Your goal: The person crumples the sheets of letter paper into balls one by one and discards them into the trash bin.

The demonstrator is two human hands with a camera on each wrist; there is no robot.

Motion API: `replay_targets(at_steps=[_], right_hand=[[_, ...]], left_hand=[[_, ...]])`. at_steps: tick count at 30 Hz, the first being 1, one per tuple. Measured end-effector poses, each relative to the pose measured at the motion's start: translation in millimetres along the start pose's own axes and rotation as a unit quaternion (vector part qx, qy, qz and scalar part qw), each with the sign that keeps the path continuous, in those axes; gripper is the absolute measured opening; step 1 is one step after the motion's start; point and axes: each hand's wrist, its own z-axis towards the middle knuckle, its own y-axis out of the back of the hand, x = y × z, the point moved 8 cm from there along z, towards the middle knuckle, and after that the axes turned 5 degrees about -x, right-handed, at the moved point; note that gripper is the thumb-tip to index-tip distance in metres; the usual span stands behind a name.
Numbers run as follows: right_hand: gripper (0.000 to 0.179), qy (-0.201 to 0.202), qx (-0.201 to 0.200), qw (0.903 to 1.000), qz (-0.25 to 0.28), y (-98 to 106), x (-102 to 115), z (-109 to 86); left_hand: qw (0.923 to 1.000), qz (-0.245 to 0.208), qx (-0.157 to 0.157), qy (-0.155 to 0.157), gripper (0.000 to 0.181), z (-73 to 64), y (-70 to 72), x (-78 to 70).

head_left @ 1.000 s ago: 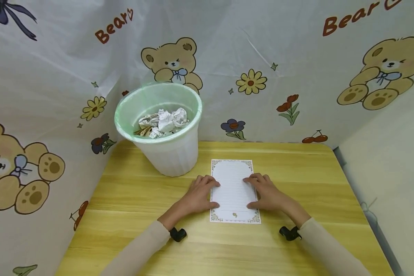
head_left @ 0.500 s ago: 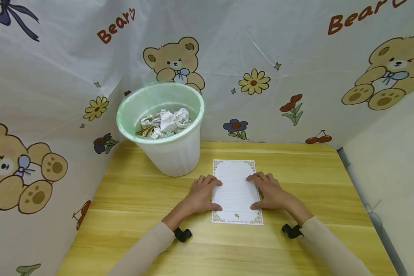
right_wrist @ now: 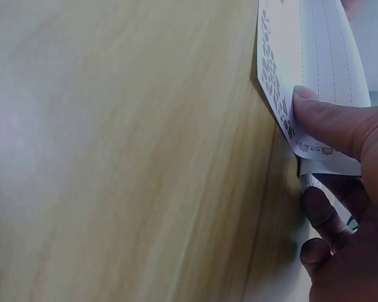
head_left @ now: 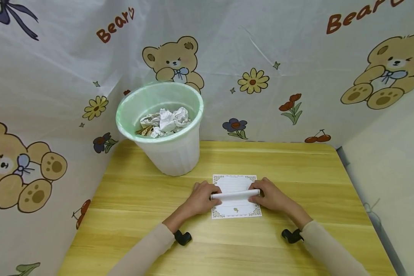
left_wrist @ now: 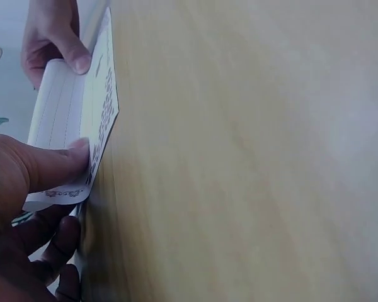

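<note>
A sheet of lined letter paper (head_left: 236, 185) with a floral border lies on the table, its middle raised into a ridge across its width. At the sheet's left edge my left hand (head_left: 201, 197) pinches the ridge, thumb (left_wrist: 63, 165) on the near side and fingers behind. The right hand (head_left: 270, 195) pinches the opposite edge likewise; in the right wrist view its thumb (right_wrist: 331, 123) presses on the paper (right_wrist: 327, 56) and the other fingers curl beneath. The far and near ends of the sheet stay low against the tabletop.
A white bucket (head_left: 172, 153) with a pale green inner liner stands at the back left, holding crumpled paper (head_left: 169, 120). The wooden table (head_left: 245, 249) meets a bear-printed cloth (head_left: 214, 50) behind. Small black devices (head_left: 183, 237) sit at both wrists.
The sheet lay flat under both hands before. Now its middle is pinched up into a ridge, its far edge has drawn nearer, and the fingers have closed on the sides.
</note>
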Motion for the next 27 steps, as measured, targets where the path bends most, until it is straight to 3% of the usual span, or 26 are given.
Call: replay_targets(at_steps=[5,8,13,17,22,27], right_hand=[[0.012,-0.028,-0.009,0.9996,-0.002,1,-4,-1.1],[0.013,-0.042,-0.032,0.9985,0.016,7,-4,-2.1],[0.012,-0.06,-0.091,0.9913,0.074,28,1,-3.2],[0.01,-0.059,-0.126,0.9842,0.11,46,12,-3.2],[0.013,-0.043,-0.153,0.9732,0.166,60,24,-5.7],[0.053,0.002,-0.203,0.9516,0.231,71,36,-8.6]], left_hand=[[0.9999,-0.006,-0.011,-0.003,0.013,0.3,-0.1,3.9],[0.9992,-0.015,-0.033,-0.015,0.013,0.3,7.6,3.0],[0.9934,-0.103,-0.049,-0.013,0.007,0.5,27.2,-3.2],[0.9821,-0.177,-0.064,0.004,0.008,-1.0,43.7,-10.2],[0.9645,-0.237,-0.116,-0.009,0.016,-2.5,64.1,-21.7],[0.9413,-0.29,-0.171,-0.023,0.041,-3.1,80.0,-29.1]])
